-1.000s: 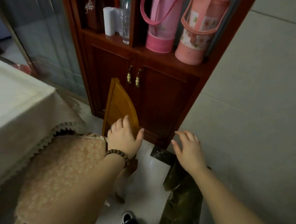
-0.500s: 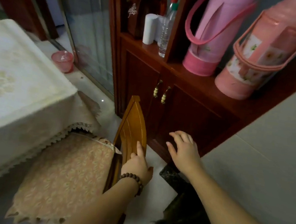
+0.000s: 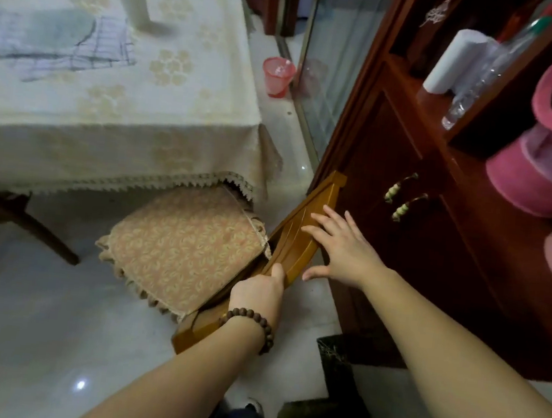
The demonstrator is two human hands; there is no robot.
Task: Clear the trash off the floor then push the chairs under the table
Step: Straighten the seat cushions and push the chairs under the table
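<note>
A wooden chair (image 3: 303, 225) with a peach patterned seat cushion (image 3: 182, 246) stands at the table's near corner, its seat partly under the lace edge of the cream tablecloth on the table (image 3: 112, 130). My left hand (image 3: 258, 295), with a bead bracelet on its wrist, grips the near end of the chair's curved backrest. My right hand (image 3: 338, 249) lies flat against the top of the backrest with its fingers spread. The chair's legs are hidden.
A dark red cabinet (image 3: 434, 246) stands close on the right, with pink thermos flasks (image 3: 548, 135) on its shelf. A pink plastic cup (image 3: 277, 76) sits on the floor by a glass door. Another chair's legs (image 3: 28, 223) show at left. A dark bag (image 3: 338, 379) lies by my feet.
My view has swung left toward the table. My right hand has come onto the backrest, and the chair has turned with its seat now reaching under the tablecloth edge.
</note>
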